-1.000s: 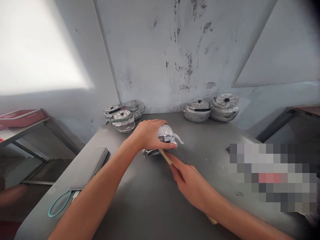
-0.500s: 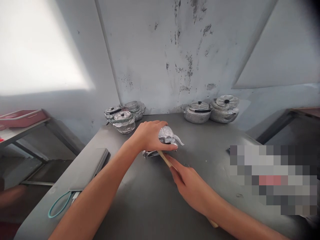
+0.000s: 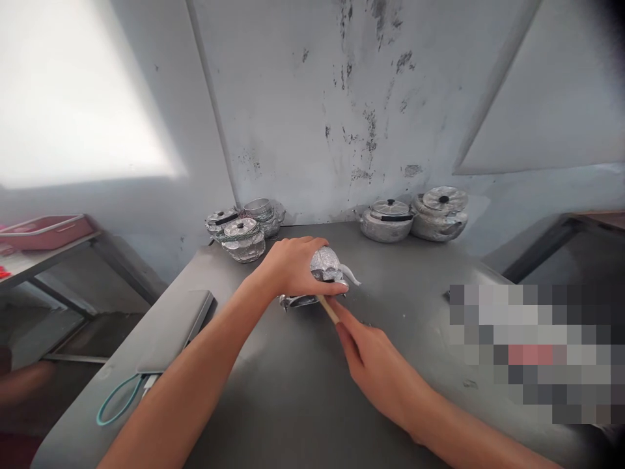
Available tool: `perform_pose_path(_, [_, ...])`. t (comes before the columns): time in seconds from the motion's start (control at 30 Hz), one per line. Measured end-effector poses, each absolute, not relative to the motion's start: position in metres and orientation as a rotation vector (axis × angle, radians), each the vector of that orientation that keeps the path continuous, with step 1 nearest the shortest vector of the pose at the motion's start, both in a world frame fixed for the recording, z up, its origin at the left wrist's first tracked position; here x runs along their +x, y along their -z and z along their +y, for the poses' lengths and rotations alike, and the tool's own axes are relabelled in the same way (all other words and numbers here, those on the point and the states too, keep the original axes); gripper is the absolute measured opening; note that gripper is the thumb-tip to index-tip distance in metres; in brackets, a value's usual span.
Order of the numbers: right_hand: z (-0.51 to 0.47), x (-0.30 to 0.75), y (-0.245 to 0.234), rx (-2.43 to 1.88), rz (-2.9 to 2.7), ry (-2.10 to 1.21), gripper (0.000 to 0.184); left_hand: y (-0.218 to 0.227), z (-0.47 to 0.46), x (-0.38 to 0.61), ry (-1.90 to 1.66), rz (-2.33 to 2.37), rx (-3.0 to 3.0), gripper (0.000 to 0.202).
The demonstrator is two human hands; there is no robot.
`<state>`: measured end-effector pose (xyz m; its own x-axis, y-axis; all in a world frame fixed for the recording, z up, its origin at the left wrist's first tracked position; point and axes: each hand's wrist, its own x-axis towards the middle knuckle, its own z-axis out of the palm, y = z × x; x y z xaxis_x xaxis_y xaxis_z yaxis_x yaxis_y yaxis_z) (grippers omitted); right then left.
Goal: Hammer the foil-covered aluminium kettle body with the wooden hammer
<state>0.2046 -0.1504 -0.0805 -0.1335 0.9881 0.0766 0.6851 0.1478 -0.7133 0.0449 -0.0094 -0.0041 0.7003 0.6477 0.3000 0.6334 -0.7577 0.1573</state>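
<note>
Kettle (image 3: pixel 328 268), small, foil-wrapped, sitting mid surface (image 3: pixel 273 384); my left hand (image 3: pixel 291 266) is clamping fingers over it. Right hand (image 3: pixel 375 365) fingers closed on wooden stick (image 3: pixel 328 309), tip at kettle base. Keeping left grip firm & stick low so nothing's slipping.

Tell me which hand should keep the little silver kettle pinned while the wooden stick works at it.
Left, most likely. The left hand already cups the top of the small kettle on the grey table, while the right hand grips the wooden stick, its tip at the kettle's base.
</note>
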Motion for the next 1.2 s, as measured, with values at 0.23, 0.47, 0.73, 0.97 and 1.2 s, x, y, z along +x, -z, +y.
perform_pose_path(0.23, [-0.1477, 0.2076, 0.0775, -1.593, -1.881, -0.722, 0.054, 0.0067, -0.0063, 0.0436, -0.555, 1.083, 2.857, 0.079])
perform_pose_path(0.47, [-0.1502, 0.2042, 0.0775, -1.631, -1.885, -0.804, 0.050, 0.0060, -0.0073, 0.0441, -0.540, 1.073, 2.858, 0.081])
perform_pose_path(0.73, [-0.1518, 0.2027, 0.0780, -1.614, -1.910, -0.797, 0.048, 0.0076, -0.0067, 0.0433, -0.554, 1.060, 2.880, 0.082])
perform_pose_path(0.97, [-0.1508, 0.2025, 0.0838, -1.596, -1.887, -0.821, 0.049, 0.0063, -0.0075, 0.0439, -0.542, 1.077, 2.857, 0.086])
perform_pose_path(1.2, [-0.1505, 0.2040, 0.0820, -1.539, -1.876, -0.783, 0.050, 0.0064, -0.0064, 0.0433, -0.551, 1.081, 2.861, 0.085])
